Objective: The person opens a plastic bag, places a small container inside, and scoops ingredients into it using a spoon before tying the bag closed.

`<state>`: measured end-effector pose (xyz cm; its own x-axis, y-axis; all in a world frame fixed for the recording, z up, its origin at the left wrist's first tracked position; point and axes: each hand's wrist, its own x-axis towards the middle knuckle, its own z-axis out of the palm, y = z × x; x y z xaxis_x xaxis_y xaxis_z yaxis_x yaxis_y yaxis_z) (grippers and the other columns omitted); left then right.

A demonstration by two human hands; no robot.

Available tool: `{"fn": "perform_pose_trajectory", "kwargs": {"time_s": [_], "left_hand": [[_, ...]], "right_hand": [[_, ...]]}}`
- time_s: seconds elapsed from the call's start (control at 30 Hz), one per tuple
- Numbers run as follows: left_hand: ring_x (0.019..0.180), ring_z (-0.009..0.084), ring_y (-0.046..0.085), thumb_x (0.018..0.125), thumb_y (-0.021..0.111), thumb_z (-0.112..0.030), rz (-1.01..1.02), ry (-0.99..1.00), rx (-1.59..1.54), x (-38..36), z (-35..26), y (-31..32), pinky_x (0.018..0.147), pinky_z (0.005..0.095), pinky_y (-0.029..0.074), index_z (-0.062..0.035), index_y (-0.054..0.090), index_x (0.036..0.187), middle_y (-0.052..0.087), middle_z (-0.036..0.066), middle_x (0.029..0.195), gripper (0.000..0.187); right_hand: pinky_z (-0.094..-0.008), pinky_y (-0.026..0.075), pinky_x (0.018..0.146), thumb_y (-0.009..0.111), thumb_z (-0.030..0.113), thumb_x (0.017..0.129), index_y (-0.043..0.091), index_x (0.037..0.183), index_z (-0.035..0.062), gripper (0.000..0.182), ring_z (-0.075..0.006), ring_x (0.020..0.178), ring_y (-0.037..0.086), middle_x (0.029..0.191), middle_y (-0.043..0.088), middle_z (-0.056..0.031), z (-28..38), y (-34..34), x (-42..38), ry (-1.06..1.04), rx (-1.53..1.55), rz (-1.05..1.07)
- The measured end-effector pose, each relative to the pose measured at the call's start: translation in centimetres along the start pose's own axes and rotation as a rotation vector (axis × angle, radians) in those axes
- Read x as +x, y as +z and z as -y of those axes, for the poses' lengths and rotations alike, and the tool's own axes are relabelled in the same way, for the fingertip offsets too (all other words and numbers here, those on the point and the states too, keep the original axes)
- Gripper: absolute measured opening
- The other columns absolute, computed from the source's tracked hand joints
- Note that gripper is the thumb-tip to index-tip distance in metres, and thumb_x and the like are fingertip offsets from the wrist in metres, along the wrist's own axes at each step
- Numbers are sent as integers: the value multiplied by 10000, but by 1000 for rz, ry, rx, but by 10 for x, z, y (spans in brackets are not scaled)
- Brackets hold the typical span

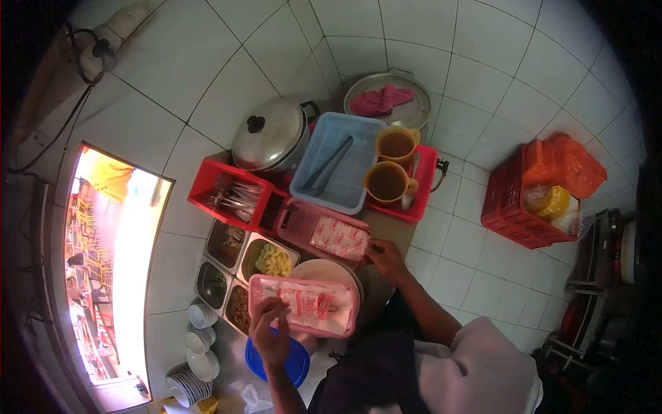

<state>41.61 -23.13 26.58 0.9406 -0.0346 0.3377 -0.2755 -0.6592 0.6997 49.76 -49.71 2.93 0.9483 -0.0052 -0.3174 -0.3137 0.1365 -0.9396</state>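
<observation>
My left hand [270, 332] is over the left end of a pink tray [353, 316], its fingers bent and apart. Inside that tray lie white paper sheets [314, 303] with red print. Under its far edge shows the rim of a pale round plate or bowl [324, 268]. My right hand [387, 259] is closed at the right end of a second pink container [293, 219], fingertips at its rim. White packets with red print [339, 238] fill that container's right part. A blue round lid [298, 369] sits below my left hand.
Metal food pans [239, 303] hold yellow chunks and other foods. Beyond are a red cutlery box [200, 186], a lidded pot [267, 134], a blue tray [317, 138] with tongs, and two jugs [387, 181] of brown liquid. White bowls [200, 341] stand left; a red crate [503, 200] right.
</observation>
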Motion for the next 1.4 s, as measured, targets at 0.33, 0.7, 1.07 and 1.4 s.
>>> {"fn": "perform_pose_trajectory", "kwargs": {"time_s": [0.33, 0.7, 1.07, 1.4], "left_hand": [[1165, 345, 623, 856, 738, -124, 534, 155, 167, 93, 10, 83, 965, 440, 524, -101, 689, 1167, 639, 120, 1249, 316], [1231, 332, 585, 804, 776, -195, 741, 354, 124, 139, 54, 134, 985, 464, 523, -162, 671, 1131, 589, 100, 1355, 345], [1070, 321, 641, 759, 734, -249, 721, 178, 313, 131, 73, 155, 849, 451, 561, -163, 683, 983, 647, 67, 1077, 245], [989, 321, 664, 806, 685, -196, 738, 216, 644, 130, 89, 172, 816, 483, 555, -111, 650, 956, 655, 116, 989, 176]], "right_hand": [[-345, 570, 781, 609, 95, 941, 604, 928, -18, 113, -177, 870, 652, 889, 596, -61, 31, 14, -8, -116, 328, 154], [-366, 500, 653, 743, 239, 813, 666, 896, 11, 255, -227, 740, 625, 934, 617, -107, 127, 25, -19, -460, -378, 101], [-323, 511, 635, 698, 66, 793, 626, 804, -23, 115, -202, 694, 640, 953, 628, -109, 120, 14, -29, -597, -405, 31], [-303, 546, 690, 674, -1, 868, 649, 1033, 5, 167, -180, 769, 663, 1029, 652, -105, 127, -4, -29, -458, -271, -66]]}}
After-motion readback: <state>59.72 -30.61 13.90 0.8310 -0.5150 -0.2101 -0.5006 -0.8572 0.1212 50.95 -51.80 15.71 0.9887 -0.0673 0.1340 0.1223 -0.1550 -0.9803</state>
